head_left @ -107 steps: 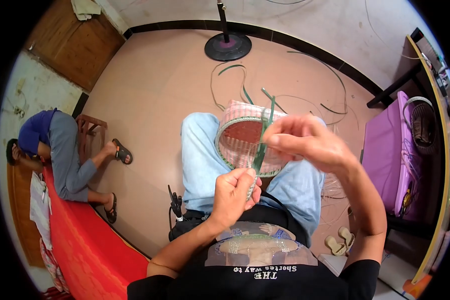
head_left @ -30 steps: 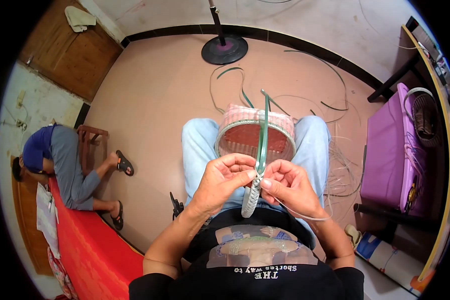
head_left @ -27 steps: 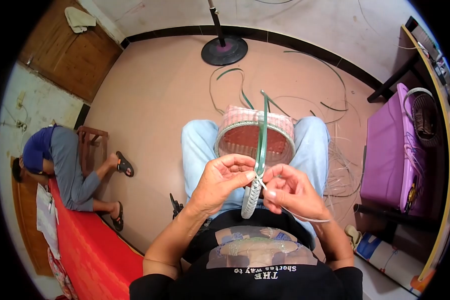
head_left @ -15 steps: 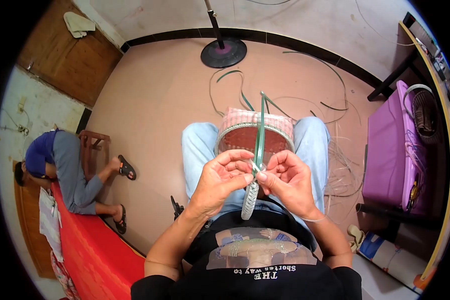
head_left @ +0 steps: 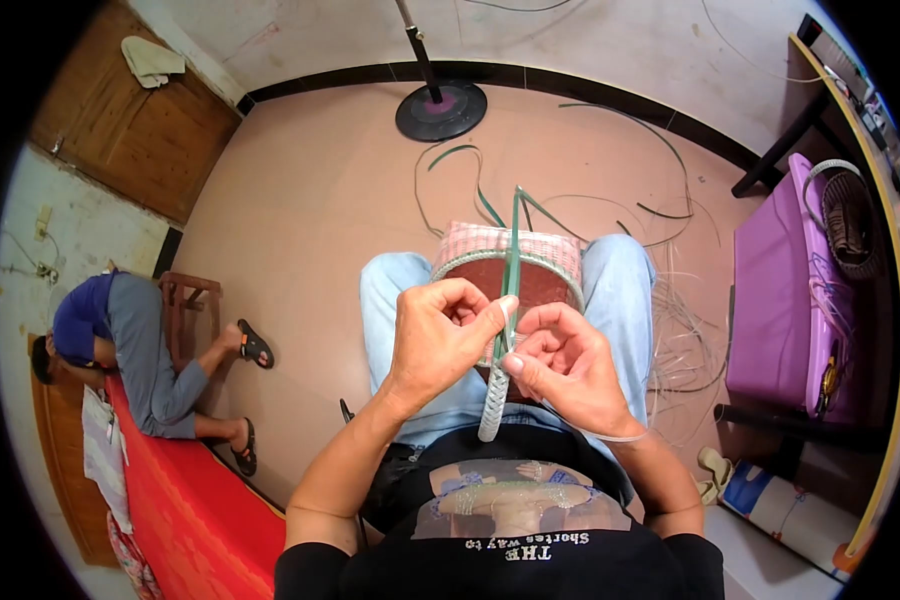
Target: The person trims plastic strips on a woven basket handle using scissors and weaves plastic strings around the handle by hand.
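Observation:
A pink woven basket point(head_left: 470, 240) with a pale braided rim sits between my knees. Its braided handle point(head_left: 493, 402), grey-white, points toward my body. Green flat strips point(head_left: 515, 240) run from the handle's braided end up over the basket. My left hand point(head_left: 450, 335) pinches the green strips between thumb and forefinger, just beyond the braid. Close beside it, my right hand point(head_left: 560, 360) has thumb and forefinger closed at the top of the braid, on a thin pale strip that trails past the wrist.
Loose strips point(head_left: 670, 340) lie on the floor at right. A round black stand base point(head_left: 440, 110) is ahead. A purple bin point(head_left: 780, 300) stands under the table at right. At left, another person point(head_left: 150, 340) leans over a red-covered bed point(head_left: 190, 500).
My left hand has moved up onto the green strips and closed its pinch there. My right hand has shifted slightly down and left, staying by the braid's end.

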Available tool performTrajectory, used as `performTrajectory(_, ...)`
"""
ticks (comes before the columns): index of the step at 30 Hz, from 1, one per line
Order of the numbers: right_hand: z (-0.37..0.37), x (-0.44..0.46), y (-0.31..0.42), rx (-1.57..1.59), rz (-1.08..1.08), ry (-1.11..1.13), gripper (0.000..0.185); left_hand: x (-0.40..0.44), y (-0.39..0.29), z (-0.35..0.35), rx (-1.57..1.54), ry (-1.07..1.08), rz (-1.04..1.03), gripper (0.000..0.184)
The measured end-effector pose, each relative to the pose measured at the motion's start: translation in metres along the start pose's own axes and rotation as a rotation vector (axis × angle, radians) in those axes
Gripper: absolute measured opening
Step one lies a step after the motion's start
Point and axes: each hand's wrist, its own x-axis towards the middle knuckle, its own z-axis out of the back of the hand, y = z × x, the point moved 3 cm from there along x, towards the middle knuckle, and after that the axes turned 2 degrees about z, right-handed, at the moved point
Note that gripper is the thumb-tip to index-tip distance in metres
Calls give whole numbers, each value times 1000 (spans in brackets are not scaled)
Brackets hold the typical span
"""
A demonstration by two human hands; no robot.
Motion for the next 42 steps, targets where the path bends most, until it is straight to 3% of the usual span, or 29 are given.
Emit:
performTrajectory(3, 0, 3, -5, 8, -15, 2, 25, 3, 0, 1, 122, 57, 34, 29)
performTrajectory(6, 0, 4, -13, -2, 6, -28, 20, 2, -2, 1, 110, 106, 97, 20)
performTrajectory(13, -7, 5, -11, -241, 48, -132, 14, 1, -20, 1, 313, 93, 44, 18)
performTrajectory(18, -8, -11, -3, 64, -119, 99, 41, 1, -24, 2, 346, 107, -12, 16)
performTrajectory(22, -1, -37, 5, 182, -358, 203, 39, -1, -24, 1, 376, 107, -6, 16)
performTrajectory(26, 2, -25, -10, 180, -82, 22, 32, -2, -24, 0, 367, 146, 47, 13)
performTrajectory(36, 3, 15, -11, 11, 13, 34, 14, 10, -7, -2, -29, 262, 197, 13)
performTrajectory(40, 5, 21, -20, -93, 137, -167, 8, 8, -14, -4, -112, 265, 175, 13)
performTrajectory(42, 14, 30, -24, -298, 239, -276, 10, 5, -16, -4, -143, 273, 138, 12)
